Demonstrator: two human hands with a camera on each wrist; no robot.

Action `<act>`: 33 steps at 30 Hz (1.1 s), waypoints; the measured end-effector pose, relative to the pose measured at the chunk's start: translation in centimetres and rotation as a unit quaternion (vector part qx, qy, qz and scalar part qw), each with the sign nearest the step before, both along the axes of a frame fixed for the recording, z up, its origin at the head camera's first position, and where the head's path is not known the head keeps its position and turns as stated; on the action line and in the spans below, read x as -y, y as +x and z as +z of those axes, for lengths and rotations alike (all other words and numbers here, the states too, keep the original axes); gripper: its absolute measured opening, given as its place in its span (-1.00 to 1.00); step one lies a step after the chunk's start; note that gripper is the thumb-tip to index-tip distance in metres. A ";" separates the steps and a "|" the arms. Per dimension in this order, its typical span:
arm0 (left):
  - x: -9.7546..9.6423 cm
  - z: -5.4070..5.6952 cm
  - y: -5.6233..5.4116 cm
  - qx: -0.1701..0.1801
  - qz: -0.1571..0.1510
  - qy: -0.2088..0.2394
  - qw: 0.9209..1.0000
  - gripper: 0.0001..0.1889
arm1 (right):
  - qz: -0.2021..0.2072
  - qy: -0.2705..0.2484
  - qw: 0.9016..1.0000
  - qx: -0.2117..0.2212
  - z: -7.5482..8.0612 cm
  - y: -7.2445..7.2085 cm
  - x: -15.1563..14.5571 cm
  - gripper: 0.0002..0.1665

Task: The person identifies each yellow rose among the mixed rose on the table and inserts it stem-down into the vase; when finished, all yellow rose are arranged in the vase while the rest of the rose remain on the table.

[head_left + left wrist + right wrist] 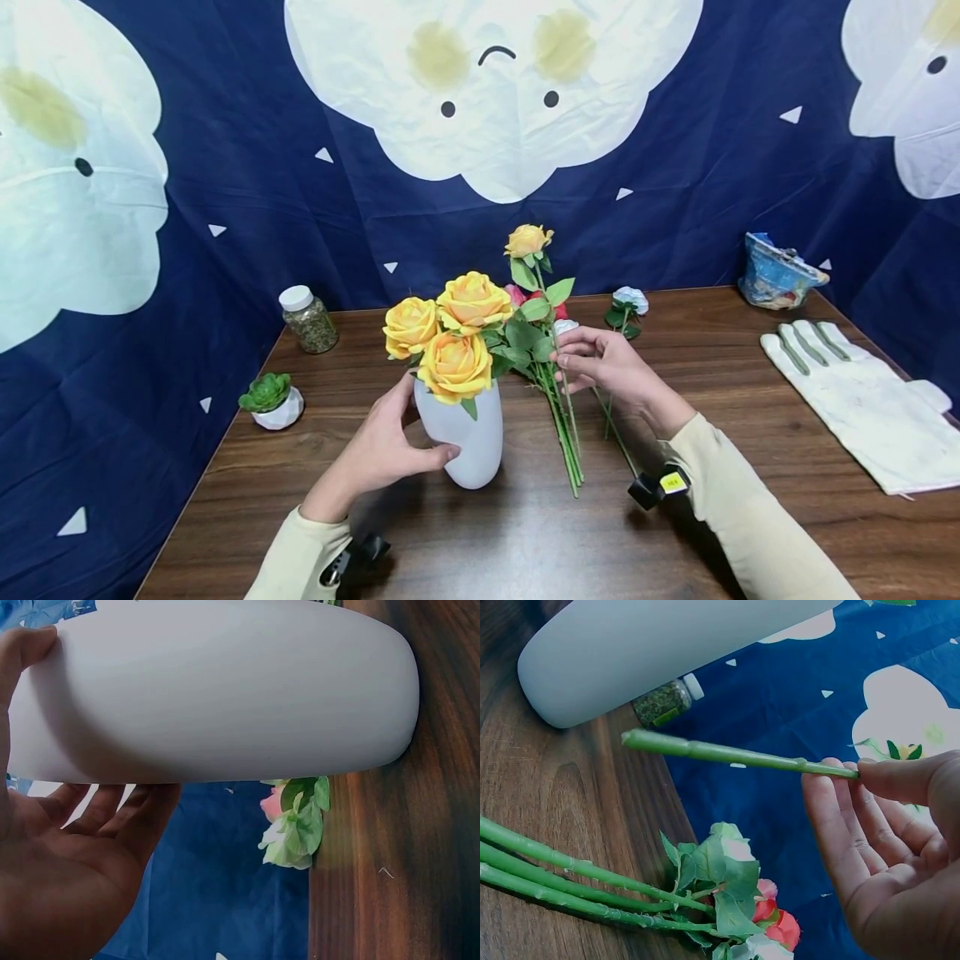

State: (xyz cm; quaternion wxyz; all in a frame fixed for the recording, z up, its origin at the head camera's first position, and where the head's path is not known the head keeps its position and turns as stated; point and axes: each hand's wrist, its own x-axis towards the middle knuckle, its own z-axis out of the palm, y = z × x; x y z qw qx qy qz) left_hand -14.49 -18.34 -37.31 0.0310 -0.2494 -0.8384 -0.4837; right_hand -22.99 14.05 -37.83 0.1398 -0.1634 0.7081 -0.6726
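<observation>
My left hand (382, 450) grips a smooth white vase (480, 437), its thumb across the front and its fingers round the far side. The vase stands on the table, a little tilted, with several yellow roses (455, 367) in its mouth. To its right, my right hand (615, 371) pinches the stem of another yellow rose (528, 241), bloom up. In the right wrist view the cut end of that stem (712, 751) is off the table, apart from the vase. Loose flowers with green stems (558, 429) and red, pink and white blooms lie behind and below the right hand.
A lidded jar of dried herbs (311, 322) and a small potted succulent (272, 402) stand on the left. At the right lie white gloves (873, 408), with a blue painted bowl (780, 273) behind. A pale blue flower (630, 300) lies towards the back.
</observation>
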 end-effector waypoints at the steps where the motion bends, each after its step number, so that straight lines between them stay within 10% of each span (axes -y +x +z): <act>1: 0.0 0.0 0.0 0.000 -0.001 0.000 1.000 -0.13 | -0.001 -0.002 1.000 -0.001 0.0 0.0 0.0 -0.62; 33: 0.0 -0.4 -0.3 -0.008 0.003 -0.001 1.000 -0.14 | -0.050 -0.030 0.998 -0.038 0.4 0.5 0.1 -0.60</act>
